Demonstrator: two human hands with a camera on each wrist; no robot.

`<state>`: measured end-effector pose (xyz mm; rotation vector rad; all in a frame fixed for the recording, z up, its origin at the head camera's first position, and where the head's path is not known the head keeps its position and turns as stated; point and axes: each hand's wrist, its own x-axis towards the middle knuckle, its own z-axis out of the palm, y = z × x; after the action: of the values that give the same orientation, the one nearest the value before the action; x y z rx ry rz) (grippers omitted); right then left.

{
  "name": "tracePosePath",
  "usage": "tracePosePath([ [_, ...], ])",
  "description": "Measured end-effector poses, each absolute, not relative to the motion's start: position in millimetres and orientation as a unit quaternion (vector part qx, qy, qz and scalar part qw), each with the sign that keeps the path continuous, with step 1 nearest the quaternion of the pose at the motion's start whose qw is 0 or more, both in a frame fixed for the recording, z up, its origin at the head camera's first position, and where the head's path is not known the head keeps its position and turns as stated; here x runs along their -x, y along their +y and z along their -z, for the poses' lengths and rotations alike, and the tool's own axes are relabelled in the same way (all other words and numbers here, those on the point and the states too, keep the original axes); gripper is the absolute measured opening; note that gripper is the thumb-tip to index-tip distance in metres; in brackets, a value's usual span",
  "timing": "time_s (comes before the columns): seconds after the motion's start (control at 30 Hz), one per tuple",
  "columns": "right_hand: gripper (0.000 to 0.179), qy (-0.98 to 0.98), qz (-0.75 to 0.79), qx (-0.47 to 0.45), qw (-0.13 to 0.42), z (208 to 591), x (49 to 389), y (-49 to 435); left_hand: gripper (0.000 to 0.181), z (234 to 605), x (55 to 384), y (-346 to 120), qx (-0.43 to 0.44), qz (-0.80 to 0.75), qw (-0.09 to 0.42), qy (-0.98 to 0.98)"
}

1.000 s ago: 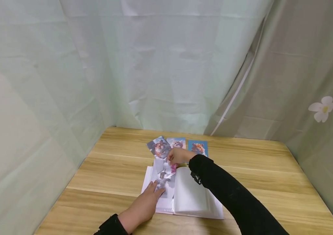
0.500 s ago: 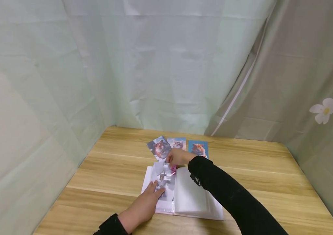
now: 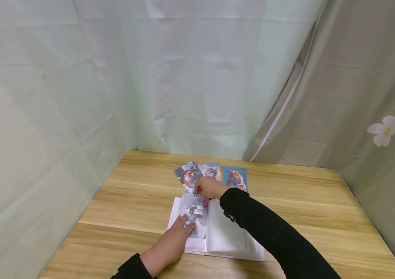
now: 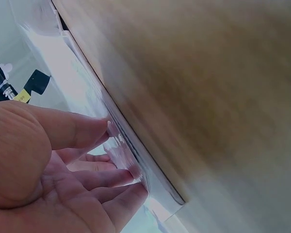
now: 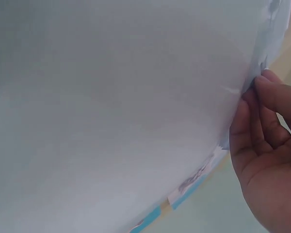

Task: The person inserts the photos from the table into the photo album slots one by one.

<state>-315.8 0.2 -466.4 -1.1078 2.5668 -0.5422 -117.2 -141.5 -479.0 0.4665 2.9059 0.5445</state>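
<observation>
A photo album (image 3: 230, 236) lies spread on the table. On its left page is a photo (image 3: 197, 215) in grey and white with a pink patch, its top edge sticking out past the page's far edge. My right hand (image 3: 208, 187) pinches that edge between thumb and fingers, also seen on the right hand (image 5: 269, 131) in the right wrist view. My left hand (image 3: 174, 236) rests on the lower left of the page with its fingers extended over the photo. In the left wrist view, the left hand's fingertips (image 4: 136, 187) touch the clear plastic sleeve (image 4: 119, 145).
Behind the album lie a bear-like animal photo (image 3: 188, 174), a kitten photo (image 3: 211, 169) and a blue hamster photo (image 3: 236, 177). The wooden table (image 3: 305, 201) is bordered by pale curtains (image 3: 197, 77) at the back and sides.
The photo has slid slightly down the left page toward me. My right hand has shifted a little left, uncovering more of the hamster photo. The left hand stays put.
</observation>
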Motion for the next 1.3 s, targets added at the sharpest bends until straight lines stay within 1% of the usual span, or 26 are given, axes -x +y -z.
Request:
tracePosePath([
  [0.23,0.019,0.895,0.192,0.367,0.165,464.3,313.4,-1.9,0.048,478.2,119.0,-141.7,-0.151,-0.18,0.088,0.968],
  [0.43,0.02,0.891,0.194,0.376,0.163,463.8,312.3,-2.4,0.04,479.2,118.1,-142.7,-0.161,-0.172,0.078,0.969],
  [0.57,0.018,0.887,0.196,0.381,0.171,463.5,310.3,-3.0,0.035,480.4,116.9,-143.7,-0.167,-0.171,0.068,0.969],
  [0.73,0.016,0.881,0.195,0.39,0.183,464.9,310.5,-5.1,0.039,481.6,117.4,-144.7,-0.175,-0.172,0.057,0.968],
  [0.83,0.018,0.88,0.201,0.382,0.199,462.6,309.6,-5.8,0.041,481.6,117.8,-144.6,-0.17,-0.186,0.062,0.966],
  [1.0,0.023,0.874,0.21,0.383,0.212,460.8,307.0,-6.6,0.044,481.7,118.4,-143.8,-0.164,-0.195,0.067,0.965],
  [1.3,0.018,0.877,0.208,0.377,0.211,460.1,301.3,-6.7,0.047,481.3,118.9,-143.2,-0.163,-0.194,0.074,0.964],
])
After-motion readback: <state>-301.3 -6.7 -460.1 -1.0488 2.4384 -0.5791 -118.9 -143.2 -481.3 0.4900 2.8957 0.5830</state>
